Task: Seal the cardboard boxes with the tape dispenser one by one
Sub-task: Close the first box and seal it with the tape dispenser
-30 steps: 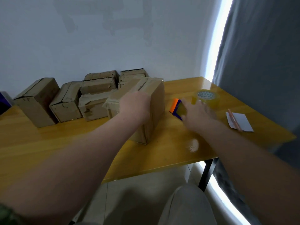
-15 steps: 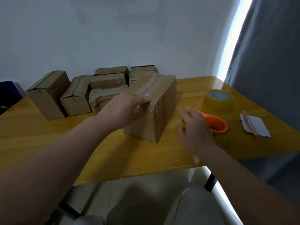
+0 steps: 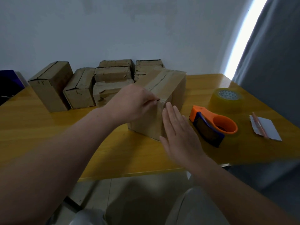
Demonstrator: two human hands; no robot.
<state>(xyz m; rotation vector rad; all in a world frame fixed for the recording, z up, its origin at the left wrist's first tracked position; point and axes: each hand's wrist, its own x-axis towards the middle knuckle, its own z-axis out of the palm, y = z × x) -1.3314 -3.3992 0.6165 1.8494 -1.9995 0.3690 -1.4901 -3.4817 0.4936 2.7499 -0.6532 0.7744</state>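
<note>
Table (image 3: 48, 130): tape dispenser (image 3: 214, 127) lying at 3 o'clock.
Box (image 3: 164, 82): top seam taped.
Left hand (image 3: 131, 103): pinching tape end (image 3: 159, 100).
Right hand (image 3: 178, 130): flat against box.
Rear boxes (image 3: 78, 90): seemingly pending.

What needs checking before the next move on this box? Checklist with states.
1. The tape strip runs along the top seam of the front box: ok.
2. Near end stuck down: the left hand pinches it at the top edge, and the right hand lies flat against the near corner: cannot tell.
3. Far end stuck down: hidden, cannot tell.
4. The tape dispenser lies free on the table, right of the box: ok.
5. The back boxes sealed: cannot tell.
</note>
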